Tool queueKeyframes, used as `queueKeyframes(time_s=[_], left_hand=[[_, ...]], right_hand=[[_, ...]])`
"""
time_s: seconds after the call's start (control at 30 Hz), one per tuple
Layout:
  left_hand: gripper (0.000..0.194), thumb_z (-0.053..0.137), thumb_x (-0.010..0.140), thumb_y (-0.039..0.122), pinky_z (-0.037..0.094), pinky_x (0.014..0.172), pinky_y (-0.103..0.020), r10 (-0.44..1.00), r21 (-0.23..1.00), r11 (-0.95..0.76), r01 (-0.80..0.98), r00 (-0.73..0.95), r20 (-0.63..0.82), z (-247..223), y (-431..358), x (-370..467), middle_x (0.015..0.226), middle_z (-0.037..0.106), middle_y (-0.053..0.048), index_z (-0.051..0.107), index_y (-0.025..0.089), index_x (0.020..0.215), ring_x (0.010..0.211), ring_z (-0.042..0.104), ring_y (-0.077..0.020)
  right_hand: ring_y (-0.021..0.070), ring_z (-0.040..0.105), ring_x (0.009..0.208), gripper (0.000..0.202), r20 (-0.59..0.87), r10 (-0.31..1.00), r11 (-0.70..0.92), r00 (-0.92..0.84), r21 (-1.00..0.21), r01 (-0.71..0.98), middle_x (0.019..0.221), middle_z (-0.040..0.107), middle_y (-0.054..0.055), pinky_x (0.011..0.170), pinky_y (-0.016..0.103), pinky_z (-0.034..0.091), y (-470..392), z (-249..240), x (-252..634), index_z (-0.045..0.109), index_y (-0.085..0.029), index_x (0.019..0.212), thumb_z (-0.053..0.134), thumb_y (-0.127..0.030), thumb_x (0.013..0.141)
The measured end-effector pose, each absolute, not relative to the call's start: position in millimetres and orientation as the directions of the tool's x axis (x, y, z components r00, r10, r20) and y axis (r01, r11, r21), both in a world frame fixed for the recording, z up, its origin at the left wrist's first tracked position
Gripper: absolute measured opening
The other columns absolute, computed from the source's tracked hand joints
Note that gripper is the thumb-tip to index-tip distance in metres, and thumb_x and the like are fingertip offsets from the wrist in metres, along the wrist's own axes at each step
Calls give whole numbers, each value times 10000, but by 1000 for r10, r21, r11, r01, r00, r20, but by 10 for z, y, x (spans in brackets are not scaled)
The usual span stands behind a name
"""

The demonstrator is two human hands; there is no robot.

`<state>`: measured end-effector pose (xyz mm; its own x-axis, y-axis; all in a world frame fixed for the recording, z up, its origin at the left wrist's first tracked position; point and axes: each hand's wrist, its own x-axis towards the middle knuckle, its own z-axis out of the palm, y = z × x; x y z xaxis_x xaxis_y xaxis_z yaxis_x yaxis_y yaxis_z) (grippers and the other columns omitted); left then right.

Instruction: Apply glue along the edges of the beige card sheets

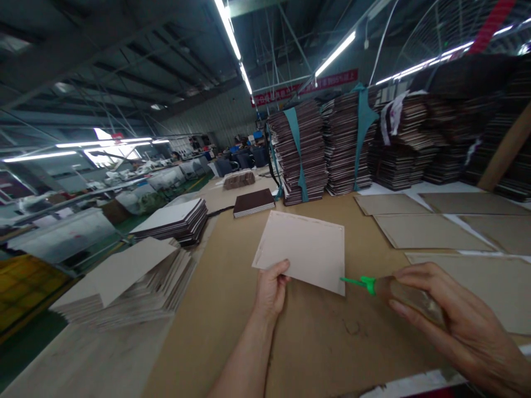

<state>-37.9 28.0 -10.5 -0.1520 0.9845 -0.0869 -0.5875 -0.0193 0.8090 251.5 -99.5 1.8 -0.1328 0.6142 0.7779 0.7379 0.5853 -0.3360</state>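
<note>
Pinching its near corner, the left hand holds a pale, square card sheet above the brown worktop; right hand fingers grip a green-nozzled glue bottle touching its edge.

A wide strip of bare brown counter lies open in front of the person, free from 6 o'clock up toward 12. At 12 o'clock, tall strapped stacks of dark boards wall off the far edge. At 10 o'clock sit a small dark board pile and a white-topped pile; at 9 o'clock a fanned heap of grey sheets crowds the left edge. Flat cardboard sheets cover the counter from 1 to 3 o'clock, low enough for a hand to pass over.
</note>
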Motion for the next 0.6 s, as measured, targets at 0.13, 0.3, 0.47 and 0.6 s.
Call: queueKeyframes(time_s=[0.13, 0.3, 0.47, 0.6], left_hand=[[528, 957, 454, 120, 463, 448, -171, 981, 813, -20, -581, -169, -97, -117, 292, -385, 765, 793, 4, 790, 171, 951, 596, 703, -145], [490, 966, 445, 135, 461, 442, -181, 977, 817, 2, -577, -172, -124, -127, 297, -392, 784, 799, -12, 778, 170, 897, 610, 706, -156], [562, 944, 470, 95, 480, 452, -185, 971, 804, 10, -594, -188, -151, -125, 312, -399, 786, 797, 0, 796, 171, 1007, 610, 711, -155], [515, 935, 470, 80, 474, 432, -170, 964, 797, 9, -605, -205, -167, -129, 320, -403, 751, 792, 9, 797, 170, 958, 571, 697, -143]], right_hand=[[279, 769, 936, 236, 770, 615, 617, -171, -334, 712, 1081, 748, 75, 719, 346, 666, -1008, 48, 2487, 704, -278, 1163, 636, -500, 1119], [279, 760, 942, 243, 754, 639, 585, -152, -348, 732, 1099, 735, 66, 756, 363, 670, -1004, 9, 2529, 684, -285, 1187, 633, -511, 1115], [278, 761, 950, 268, 765, 630, 585, -134, -354, 730, 1115, 731, 72, 746, 355, 666, -1020, -15, 2525, 699, -289, 1175, 631, -541, 1116], [272, 757, 968, 241, 742, 659, 583, -120, -404, 705, 1121, 726, 55, 747, 348, 664, -1051, -25, 2524, 693, -314, 1192, 636, -533, 1109]])
